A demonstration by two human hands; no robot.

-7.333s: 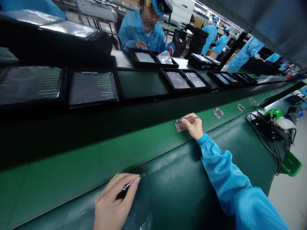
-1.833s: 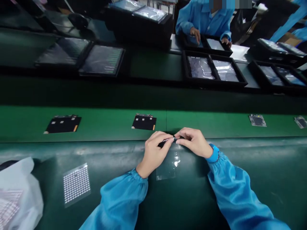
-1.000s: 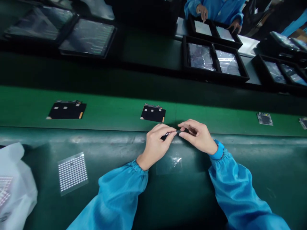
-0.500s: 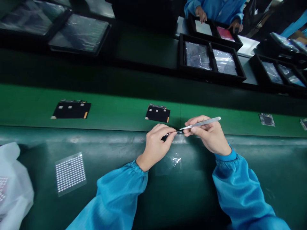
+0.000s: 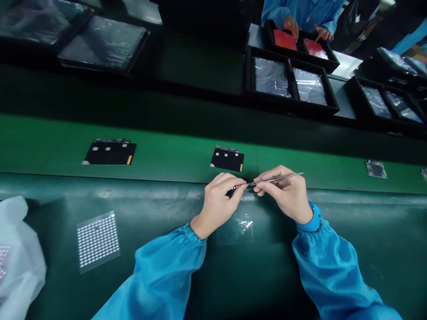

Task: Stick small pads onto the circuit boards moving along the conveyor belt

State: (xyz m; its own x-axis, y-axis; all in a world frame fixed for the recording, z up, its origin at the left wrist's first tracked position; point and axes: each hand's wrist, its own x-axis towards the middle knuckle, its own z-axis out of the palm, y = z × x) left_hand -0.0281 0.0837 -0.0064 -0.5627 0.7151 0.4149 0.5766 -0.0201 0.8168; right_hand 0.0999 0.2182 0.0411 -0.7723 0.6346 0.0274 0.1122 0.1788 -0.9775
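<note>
Near the front edge of the green belt, my left hand pinches a small dark part with a row of pale dots. Most of that part is hidden by the fingers. My right hand is closed on metal tweezers, whose tips point left and meet the dark part beside my left fingertips. Just beyond my hands, a black rectangular piece with small pale squares lies on the belt. Below my left hand is a clear film on the dark green surface.
A sheet of white dots lies at the left, beside a white bag. Another black piece and a circuit board sit on the belt. Black trays stand behind; across them, a person's hands touch red items.
The pieces on the belt have shifted right. My right hand has turned the tweezers to a flatter angle. In the far tray, a red item now shows where a pale one was.
</note>
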